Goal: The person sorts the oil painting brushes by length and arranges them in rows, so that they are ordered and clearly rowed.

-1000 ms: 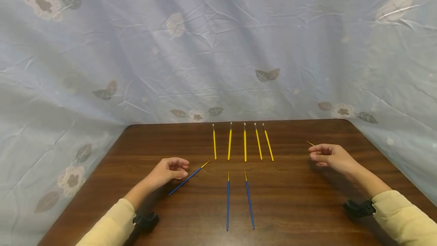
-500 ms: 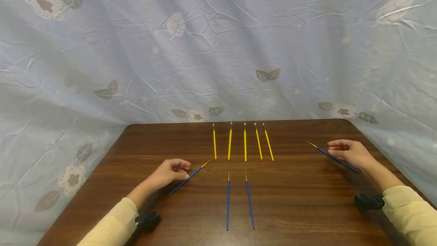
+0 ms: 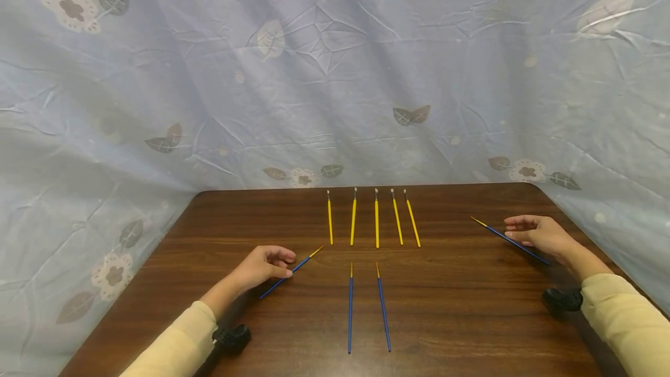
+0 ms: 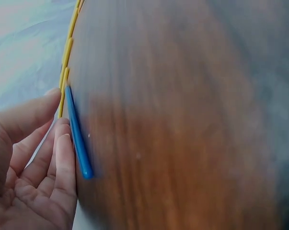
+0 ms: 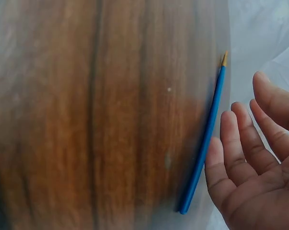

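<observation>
A slim blue paintbrush (image 3: 274, 288) with a yellow tip section slants across the table at left. My left hand (image 3: 262, 267) hovers over it with loosely bent fingers. In the left wrist view the brush handle (image 4: 78, 136) passes just beside the fingertips; whether they touch it I cannot tell. A matching blue paintbrush (image 3: 494, 230) slants on the right, with my right hand (image 3: 546, 236) beside its handle. The right wrist view shows those fingers (image 5: 235, 148) spread and relaxed, holding nothing. Two more blue paintbrushes, one (image 3: 350, 313) left of the other (image 3: 384, 313), lie near the middle front.
Several yellow-handled brushes (image 3: 377, 223) with pale tips lie in a row toward the back of the brown wooden table (image 3: 445, 295). A pale flowered cloth (image 3: 335, 86) hangs behind and around the table. Dark wrist devices (image 3: 234, 337) are worn at both wrists.
My right hand has drawn back to the right, uncovering the right blue paintbrush lying on the table. My left hand has shifted slightly right, over the left paintbrush.
</observation>
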Demonstrator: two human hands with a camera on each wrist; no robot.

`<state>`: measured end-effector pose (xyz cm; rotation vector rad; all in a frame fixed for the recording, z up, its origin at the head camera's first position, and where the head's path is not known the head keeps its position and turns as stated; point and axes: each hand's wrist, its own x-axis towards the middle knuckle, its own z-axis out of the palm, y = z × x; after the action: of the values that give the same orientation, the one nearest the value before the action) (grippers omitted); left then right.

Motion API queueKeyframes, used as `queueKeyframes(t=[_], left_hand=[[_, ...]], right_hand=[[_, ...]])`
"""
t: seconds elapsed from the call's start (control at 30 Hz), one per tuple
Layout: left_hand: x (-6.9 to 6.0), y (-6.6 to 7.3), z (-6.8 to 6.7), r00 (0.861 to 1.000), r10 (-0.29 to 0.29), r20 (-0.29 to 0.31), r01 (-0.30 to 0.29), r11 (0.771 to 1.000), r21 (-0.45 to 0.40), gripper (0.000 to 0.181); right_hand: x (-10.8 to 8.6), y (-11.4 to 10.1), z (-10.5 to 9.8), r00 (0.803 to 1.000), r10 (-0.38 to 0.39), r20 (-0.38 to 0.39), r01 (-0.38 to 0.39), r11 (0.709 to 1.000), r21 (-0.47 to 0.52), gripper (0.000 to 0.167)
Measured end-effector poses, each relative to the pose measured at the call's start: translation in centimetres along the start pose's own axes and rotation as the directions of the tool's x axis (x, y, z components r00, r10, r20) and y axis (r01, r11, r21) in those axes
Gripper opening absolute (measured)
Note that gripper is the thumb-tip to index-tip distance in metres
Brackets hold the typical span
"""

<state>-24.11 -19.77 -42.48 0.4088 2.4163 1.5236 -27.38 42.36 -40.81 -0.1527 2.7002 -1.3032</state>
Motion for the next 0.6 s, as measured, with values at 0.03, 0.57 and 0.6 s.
queueKeyframes(t=[0.03, 0.57, 0.6], left_hand=[[0.0, 0.0, 0.1, 1.000, -0.001, -0.002, 0.001, 1.000, 0.003, 0.039], [0.0, 0.3, 0.7, 0.998, -0.023, -0.064, 0.021, 0.999, -0.037, 0.038], [0.0, 0.4, 0.8, 0.998, -0.018, -0.066, 0.015, 0.999, -0.037, 0.038]], right_hand=[[0.0, 0.1, 0.0, 1.000, 0.001, 0.002, -0.001, 1.000, 0.000, 0.064], [1.0, 1.1, 0.3, 0.998, 0.033, 0.051, -0.032, 0.999, -0.009, 0.061], [1.0, 1.0, 0.3, 0.998, 0.038, 0.047, -0.037, 0.999, -0.011, 0.061]])
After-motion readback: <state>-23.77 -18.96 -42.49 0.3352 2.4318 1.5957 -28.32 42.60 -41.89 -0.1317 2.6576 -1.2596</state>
